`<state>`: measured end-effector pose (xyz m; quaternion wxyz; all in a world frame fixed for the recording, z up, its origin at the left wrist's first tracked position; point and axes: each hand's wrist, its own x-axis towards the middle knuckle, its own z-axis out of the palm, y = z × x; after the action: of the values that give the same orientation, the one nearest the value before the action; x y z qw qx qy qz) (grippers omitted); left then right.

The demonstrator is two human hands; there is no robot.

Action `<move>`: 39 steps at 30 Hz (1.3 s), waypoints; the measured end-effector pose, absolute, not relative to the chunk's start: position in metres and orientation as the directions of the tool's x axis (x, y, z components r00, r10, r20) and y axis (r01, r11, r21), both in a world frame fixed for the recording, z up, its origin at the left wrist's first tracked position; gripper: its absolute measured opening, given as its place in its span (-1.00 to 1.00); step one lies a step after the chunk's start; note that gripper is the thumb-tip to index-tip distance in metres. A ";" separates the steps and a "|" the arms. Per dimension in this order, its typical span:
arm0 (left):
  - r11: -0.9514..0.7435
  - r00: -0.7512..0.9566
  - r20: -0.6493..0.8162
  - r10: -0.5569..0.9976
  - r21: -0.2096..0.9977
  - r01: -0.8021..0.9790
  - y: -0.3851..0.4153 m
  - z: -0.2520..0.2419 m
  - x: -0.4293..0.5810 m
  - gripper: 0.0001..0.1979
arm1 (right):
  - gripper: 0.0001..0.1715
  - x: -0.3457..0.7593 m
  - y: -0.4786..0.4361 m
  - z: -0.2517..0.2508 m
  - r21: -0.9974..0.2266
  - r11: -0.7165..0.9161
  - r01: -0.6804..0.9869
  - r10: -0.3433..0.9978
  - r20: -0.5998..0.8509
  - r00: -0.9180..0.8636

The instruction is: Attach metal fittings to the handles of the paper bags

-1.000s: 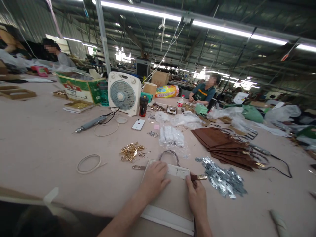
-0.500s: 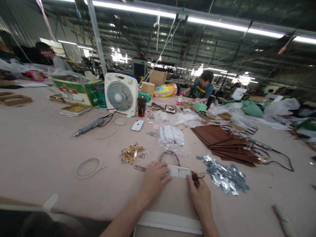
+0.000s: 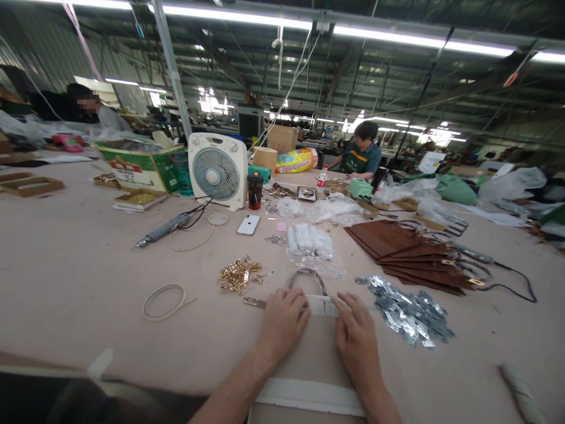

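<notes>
Left grip (image 3: pixel 286 321) and right grip (image 3: pixel 356 327) lie bent-fingered over a pale panel (image 3: pixel 320 350) — whether pinching it, I cannot tell. It sits near the counter's (image 3: pixel 101 282) edge — handle (image 3: pixel 308 271) beyond, gold fittings (image 3: pixel 238 275) left, metal plates (image 3: pixel 410 312) right.

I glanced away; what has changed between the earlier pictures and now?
The right hand has shifted from the right edge of the flat beige panel forward onto its far right corner. The brown gold-tipped strap there is no longer clearly visible. The left hand and gold metal fastener pile stayed put.
</notes>
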<state>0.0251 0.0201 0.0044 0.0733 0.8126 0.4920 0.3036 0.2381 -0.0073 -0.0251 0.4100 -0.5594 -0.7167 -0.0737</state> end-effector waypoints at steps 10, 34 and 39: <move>-0.504 0.348 0.433 0.832 0.327 0.799 0.023 -0.003 0.030 -0.89 | -0.68 0.221 0.006 -0.021 -0.316 0.462 0.829 0.814 0.523 -0.254; -0.548 0.306 0.475 0.825 0.542 0.637 0.023 -0.002 0.025 -0.83 | -0.73 0.236 0.032 -0.007 -0.650 0.361 0.668 0.931 0.293 -0.218; -0.542 0.307 0.459 0.834 0.572 0.616 0.026 -0.005 0.023 -0.78 | -0.69 0.242 0.034 -0.008 -0.638 0.389 0.664 0.921 0.277 -0.274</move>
<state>0.0228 0.0257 -0.0054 0.1460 0.7952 0.4558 0.3723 0.2421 0.0342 -0.0080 0.3150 -0.5136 -0.7717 0.2037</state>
